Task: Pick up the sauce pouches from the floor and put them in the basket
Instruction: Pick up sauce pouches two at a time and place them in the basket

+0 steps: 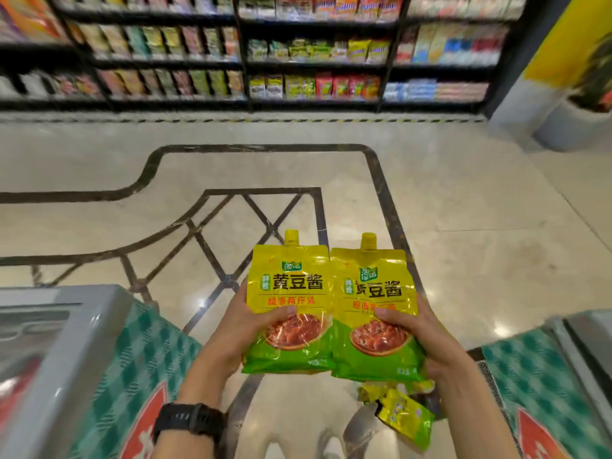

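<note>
While each hand grips one: left hand (pixel 243 321) | right hand (pixel 427 329) | two pouches (pixel 291 289) held

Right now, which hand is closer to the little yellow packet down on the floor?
Right. The right hand holds a pouch just above the floor packet; the left hand, holding the other pouch, is farther away.

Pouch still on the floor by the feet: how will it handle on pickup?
The floor pouch looks crumpled and bent, so probably floppy, sagging when lifted by one edge. Its glossy film suggests it is slippery. The matching held pouches look bulging, so likely heavy for its size.
</note>
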A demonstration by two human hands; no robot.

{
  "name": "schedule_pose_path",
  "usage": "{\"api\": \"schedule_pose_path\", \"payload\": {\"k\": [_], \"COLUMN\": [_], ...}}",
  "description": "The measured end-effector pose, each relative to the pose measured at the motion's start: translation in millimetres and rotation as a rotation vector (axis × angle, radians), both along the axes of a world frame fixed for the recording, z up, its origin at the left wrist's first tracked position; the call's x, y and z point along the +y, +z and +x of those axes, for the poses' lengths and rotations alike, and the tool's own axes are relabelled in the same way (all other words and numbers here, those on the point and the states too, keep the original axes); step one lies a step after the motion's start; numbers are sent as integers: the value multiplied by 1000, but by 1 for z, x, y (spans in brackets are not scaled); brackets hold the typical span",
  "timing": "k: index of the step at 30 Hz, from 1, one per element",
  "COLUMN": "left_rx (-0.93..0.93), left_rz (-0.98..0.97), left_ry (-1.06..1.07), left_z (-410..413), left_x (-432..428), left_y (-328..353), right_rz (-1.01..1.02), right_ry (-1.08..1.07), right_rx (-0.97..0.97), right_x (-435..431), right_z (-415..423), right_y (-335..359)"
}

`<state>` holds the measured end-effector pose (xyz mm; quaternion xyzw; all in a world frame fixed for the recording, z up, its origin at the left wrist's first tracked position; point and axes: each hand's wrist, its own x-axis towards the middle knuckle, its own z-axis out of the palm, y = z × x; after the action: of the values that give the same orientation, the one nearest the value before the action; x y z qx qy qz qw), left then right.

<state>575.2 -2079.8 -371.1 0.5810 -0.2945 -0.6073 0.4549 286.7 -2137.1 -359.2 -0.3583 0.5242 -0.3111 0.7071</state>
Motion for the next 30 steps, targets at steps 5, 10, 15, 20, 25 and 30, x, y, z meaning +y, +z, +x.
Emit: {"api": "schedule_pose_path", "payload": {"k": [5, 10, 15, 20, 25, 30], "left_rx": [-13, -46, -42, -19, 43, 100], "left_rz": [-38, -58, -75, -110, -170, -202], "left_ry": [-1, -67, -199, -444, -710, -1026], "left_z": [-5, -24, -72, -150, -232, -299], "left_x": [5, -7, -29, -49, -53, -31], "left_y": [29, 35, 40, 45, 51, 52], "right_rz": [-37, -60, -84, -113, -101, -109], "right_ry": [-6, -39, -167, -428, -723, -1061], "right_rx": [-14, -27, -35, -3, 64, 103], "right_x": [7, 10, 27, 73, 144, 241], "right_z": [-2, -26, -76, -144, -191, -201], "right_y": [17, 19, 17, 27, 42, 52]}}
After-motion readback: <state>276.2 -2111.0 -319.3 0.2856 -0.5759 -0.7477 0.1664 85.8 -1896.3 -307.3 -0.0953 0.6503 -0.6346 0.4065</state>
